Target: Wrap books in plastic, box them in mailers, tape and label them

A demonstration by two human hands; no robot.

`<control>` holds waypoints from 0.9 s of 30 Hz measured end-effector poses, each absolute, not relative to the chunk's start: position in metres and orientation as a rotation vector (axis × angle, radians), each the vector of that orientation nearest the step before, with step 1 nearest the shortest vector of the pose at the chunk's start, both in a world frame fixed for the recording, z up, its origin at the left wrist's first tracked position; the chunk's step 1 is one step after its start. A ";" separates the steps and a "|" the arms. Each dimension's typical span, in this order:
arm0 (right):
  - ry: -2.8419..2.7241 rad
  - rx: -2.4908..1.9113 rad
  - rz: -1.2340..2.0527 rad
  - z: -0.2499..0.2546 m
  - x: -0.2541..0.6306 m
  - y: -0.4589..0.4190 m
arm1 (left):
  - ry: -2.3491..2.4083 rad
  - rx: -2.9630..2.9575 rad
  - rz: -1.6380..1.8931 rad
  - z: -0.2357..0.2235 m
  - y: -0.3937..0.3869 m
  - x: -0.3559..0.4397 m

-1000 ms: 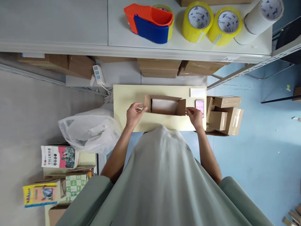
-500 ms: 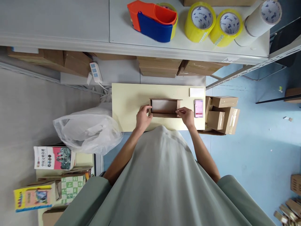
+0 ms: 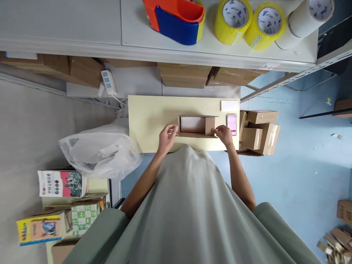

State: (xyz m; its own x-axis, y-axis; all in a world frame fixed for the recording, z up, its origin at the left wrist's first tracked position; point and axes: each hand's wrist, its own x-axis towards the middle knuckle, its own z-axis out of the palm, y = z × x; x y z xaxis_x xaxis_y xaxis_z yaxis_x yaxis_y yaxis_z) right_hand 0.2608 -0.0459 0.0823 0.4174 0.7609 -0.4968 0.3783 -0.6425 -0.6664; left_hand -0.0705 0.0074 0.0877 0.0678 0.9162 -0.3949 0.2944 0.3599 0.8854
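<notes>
A small open cardboard box [image 3: 192, 135] lies lengthwise on the cream tabletop [image 3: 148, 128], with a pale surface showing inside. Its right end flap [image 3: 210, 125] is folded over the opening, while the left part is uncovered. Against the left end of the box is my left hand [image 3: 167, 139], its fingers curled together at the wall. At the opposite end, my right hand [image 3: 224, 135] has thumb and fingers closed at the edge by the flap. Exactly how the fingertips grip the cardboard is too small to see.
A phone [image 3: 231, 124] and a white card stack [image 3: 229, 106] lie right of the box. Packed cartons [image 3: 264, 137] stand beyond the table's right edge, and a plastic bag [image 3: 101, 150] hangs at left. A shelf [image 3: 82, 40] with tape rolls [image 3: 233, 22] crosses above.
The right end flap now lies over part of the opening. The box sits slightly farther right, and my right hand has moved right with its end. My left hand stays by the left end.
</notes>
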 end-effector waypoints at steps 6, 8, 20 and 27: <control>-0.808 -2.005 1.349 0.076 0.261 -0.049 | 1.253 0.820 0.464 0.066 0.042 -0.086; -0.803 -1.977 1.369 0.075 0.261 -0.047 | 1.230 0.759 0.420 0.061 0.051 -0.085; -0.900 -1.968 1.417 0.066 0.269 -0.040 | 1.270 0.923 0.325 0.055 0.063 -0.068; -1.057 -2.044 1.474 0.077 0.245 -0.056 | 1.283 0.930 0.319 0.058 0.050 -0.075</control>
State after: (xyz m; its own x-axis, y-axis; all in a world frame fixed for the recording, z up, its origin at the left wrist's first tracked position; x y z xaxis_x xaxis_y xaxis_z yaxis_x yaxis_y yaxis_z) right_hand 0.2452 -0.0563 0.0774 0.1550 0.7692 -0.6199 0.3406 -0.6306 -0.6974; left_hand -0.0753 0.0496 0.0576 0.3010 0.6746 -0.6740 0.2806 0.6128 0.7387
